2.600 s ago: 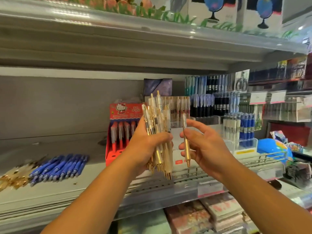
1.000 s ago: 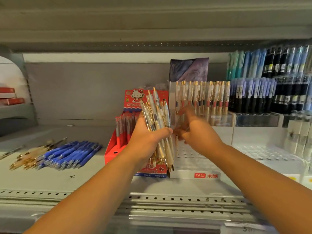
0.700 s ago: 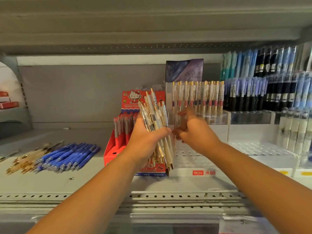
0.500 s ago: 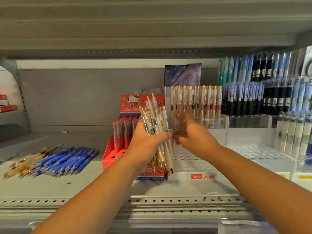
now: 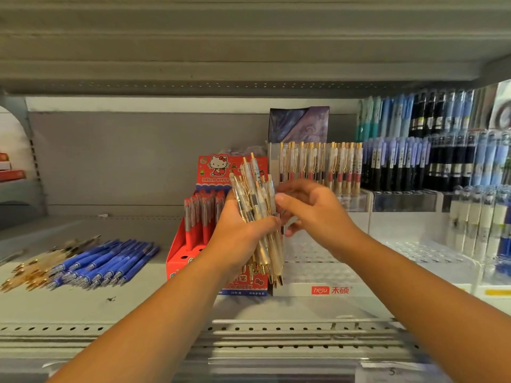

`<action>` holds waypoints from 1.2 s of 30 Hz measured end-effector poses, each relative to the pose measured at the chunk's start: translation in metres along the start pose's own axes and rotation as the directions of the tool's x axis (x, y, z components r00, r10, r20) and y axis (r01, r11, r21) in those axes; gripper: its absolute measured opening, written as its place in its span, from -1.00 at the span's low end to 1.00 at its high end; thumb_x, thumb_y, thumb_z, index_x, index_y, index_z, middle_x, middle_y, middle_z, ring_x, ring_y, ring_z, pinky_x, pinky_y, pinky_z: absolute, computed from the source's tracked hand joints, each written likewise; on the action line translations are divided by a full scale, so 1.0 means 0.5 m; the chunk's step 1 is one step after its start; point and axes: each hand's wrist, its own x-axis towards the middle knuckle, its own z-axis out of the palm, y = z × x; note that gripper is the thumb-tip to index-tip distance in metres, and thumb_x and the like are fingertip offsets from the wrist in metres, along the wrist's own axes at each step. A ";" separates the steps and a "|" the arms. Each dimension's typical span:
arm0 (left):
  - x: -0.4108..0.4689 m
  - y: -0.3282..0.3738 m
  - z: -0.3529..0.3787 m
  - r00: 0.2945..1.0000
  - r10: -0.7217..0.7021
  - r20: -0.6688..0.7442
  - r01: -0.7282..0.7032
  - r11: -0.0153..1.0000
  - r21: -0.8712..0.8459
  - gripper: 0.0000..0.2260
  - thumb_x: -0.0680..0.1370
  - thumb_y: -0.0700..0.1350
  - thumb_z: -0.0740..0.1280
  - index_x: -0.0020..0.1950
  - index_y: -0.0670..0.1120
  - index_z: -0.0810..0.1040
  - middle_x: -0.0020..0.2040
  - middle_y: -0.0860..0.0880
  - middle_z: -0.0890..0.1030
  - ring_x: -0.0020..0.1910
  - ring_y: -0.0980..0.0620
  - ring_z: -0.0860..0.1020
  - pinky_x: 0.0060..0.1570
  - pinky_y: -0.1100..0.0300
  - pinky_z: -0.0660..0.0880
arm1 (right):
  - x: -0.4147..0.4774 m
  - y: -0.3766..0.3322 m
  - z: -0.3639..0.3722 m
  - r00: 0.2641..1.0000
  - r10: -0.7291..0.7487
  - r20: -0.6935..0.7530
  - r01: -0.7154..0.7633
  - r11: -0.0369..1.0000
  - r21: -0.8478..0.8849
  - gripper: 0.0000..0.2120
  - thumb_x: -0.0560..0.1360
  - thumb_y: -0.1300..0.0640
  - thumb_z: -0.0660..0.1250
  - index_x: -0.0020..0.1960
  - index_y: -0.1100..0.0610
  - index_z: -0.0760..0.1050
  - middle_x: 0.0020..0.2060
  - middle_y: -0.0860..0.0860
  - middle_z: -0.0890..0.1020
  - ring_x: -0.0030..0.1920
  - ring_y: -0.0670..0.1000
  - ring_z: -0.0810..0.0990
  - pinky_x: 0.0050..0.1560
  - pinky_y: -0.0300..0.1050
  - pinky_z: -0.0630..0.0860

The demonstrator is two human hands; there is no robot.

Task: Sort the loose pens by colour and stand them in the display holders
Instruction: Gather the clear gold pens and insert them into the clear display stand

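My left hand [image 5: 240, 234] grips a bundle of clear pens with gold clips [image 5: 255, 200], tips down, in front of the shelf. My right hand [image 5: 316, 214] is at the bundle's right side, thumb and curled fingers pinching one of its pens; the fingertips are blurred. Behind my hands stands a white perforated display holder [image 5: 326, 272] with a row of matching gold pens [image 5: 320, 167] upright along its back. Loose blue pens [image 5: 107, 261] and loose gold pens [image 5: 36, 268] lie flat on the shelf at the left.
A red Hello Kitty pen box [image 5: 190, 244] stands just left of the white holder. Racks of black, blue and teal pens [image 5: 431, 158] fill the right side. The upper shelf [image 5: 249, 64] hangs low overhead. The perforated shelf edge [image 5: 166, 327] runs across the front.
My right hand stood a single gold pen in the white holder, then came back to the bundle and now pinches one of its pens. My left hand keeps its grip on the bundle.
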 end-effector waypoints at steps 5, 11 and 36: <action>0.003 -0.005 0.000 1.000 0.013 0.018 -0.012 0.999 -0.047 -0.52 0.45 -0.36 0.45 0.28 -0.01 0.44 0.04 -0.06 0.70 0.03 -0.05 0.68 -0.13 0.11 0.62 | -0.010 -0.008 0.007 0.998 0.031 0.061 -0.039 0.991 0.128 -0.84 0.47 0.22 0.45 0.05 0.09 0.60 -0.17 0.02 0.68 -0.21 -0.01 0.67 -0.32 -0.12 0.62; 0.006 -0.011 -0.003 1.000 -0.017 -0.019 0.016 1.000 -0.025 -0.50 0.46 -0.34 0.45 0.29 0.02 0.42 0.04 -0.02 0.70 0.03 -0.01 0.68 -0.02 0.05 0.61 | 0.000 0.001 -0.008 0.995 0.096 -0.033 -0.088 0.979 0.183 -0.86 0.48 0.28 0.45 0.02 0.17 0.58 -0.23 0.02 0.71 -0.22 0.03 0.71 -0.29 -0.13 0.64; 0.010 -0.013 -0.005 0.997 -0.030 -0.067 0.028 0.999 -0.023 -0.52 0.46 -0.29 0.46 0.19 0.18 0.42 -0.10 0.22 0.68 -0.13 0.22 0.66 -0.34 0.37 0.55 | 0.040 0.056 -0.027 0.981 -0.104 -0.166 0.007 0.865 -0.502 -0.74 0.45 0.13 0.49 -0.03 0.00 0.41 -0.16 0.00 0.57 -0.24 0.05 0.64 -0.31 0.09 0.65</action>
